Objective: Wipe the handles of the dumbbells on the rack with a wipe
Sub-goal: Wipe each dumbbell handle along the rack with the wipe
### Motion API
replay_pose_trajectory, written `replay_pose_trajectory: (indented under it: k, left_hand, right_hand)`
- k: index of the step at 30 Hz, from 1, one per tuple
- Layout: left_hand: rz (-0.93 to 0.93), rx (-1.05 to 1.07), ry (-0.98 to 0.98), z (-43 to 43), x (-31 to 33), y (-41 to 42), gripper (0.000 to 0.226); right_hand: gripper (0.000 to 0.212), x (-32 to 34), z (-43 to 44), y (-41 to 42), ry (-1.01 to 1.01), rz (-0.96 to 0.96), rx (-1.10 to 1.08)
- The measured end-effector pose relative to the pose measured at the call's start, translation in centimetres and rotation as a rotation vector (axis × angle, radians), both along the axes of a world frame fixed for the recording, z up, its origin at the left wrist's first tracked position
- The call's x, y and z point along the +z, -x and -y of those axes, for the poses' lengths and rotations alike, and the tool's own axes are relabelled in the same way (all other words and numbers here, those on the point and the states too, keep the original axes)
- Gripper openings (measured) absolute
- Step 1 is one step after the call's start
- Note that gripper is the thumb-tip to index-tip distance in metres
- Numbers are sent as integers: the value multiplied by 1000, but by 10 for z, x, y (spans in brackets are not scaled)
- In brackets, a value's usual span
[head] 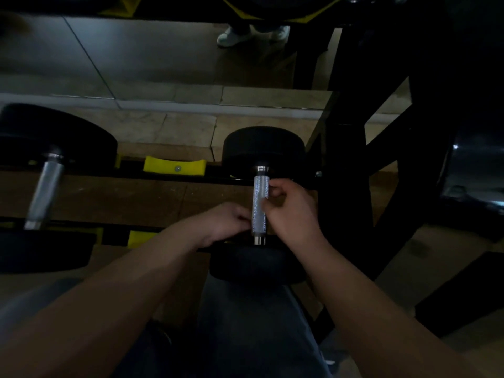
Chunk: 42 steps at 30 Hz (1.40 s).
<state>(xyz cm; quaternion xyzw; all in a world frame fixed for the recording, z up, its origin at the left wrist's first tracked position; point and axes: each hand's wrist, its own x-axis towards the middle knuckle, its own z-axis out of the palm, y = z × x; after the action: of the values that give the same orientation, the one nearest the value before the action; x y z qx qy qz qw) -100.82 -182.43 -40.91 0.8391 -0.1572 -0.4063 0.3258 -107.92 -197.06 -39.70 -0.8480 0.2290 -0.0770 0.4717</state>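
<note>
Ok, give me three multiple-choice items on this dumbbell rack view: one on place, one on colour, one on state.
1. Where are both hands?
A. on the right dumbbell's handle
B. on the left dumbbell's handle
C. on the floor

2. What colour are the rack's cradle pads?
A. red
B. yellow
C. white

3. How does the left dumbbell stand?
A. lifted by a hand
B. lying on the floor
C. resting on the rack, untouched

Key: 1 A, the left hand and right hand flank the knurled handle of the right dumbbell. 2 B, the empty cradle pad is yellow. 3 C, the left dumbbell sits on the rack with no hand near.
</note>
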Motion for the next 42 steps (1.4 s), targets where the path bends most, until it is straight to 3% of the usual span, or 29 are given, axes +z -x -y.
replay_pose_trajectory:
  k: [2,6,9,13,17,22,25,30,32,35,42]
  left_hand:
    - [-8,-13,-11,-8,-1,-1,17]
    - [-158,443,266,-20,8,-5,17]
    - [-191,631,431,-31,25,-2,17]
    - [-169,747,520,-57,56,4,16]
    - [-109,810,544,-93,75,7,17]
    - [-65,867,564,-147,88,-3,15]
    - [106,825,444,-185,91,-14,19]
    - [768,733,83,-259,95,-40,20]
    - [892,686,-114,-289,94,-51,22]
    - [830,586,-304,-324,83,-61,23]
    - [608,655,-271,-340,66,-74,27]
  right_hand:
    - [38,2,0,0,64,6,18]
    - [40,10,-4,3,243,23,151]
    - [40,23,-15,-2,449,95,340]
    - [39,39,-42,-14,378,180,525]
    - [23,47,-73,-32,324,269,581]
    - [20,61,-125,-58,219,294,608]
    - [15,60,-160,-76,140,257,621]
    - [11,50,-222,-119,138,223,643]
    - [11,47,-247,-134,116,211,662]
    - [16,39,-280,-156,167,238,697]
    - [22,15,-327,-195,415,248,695]
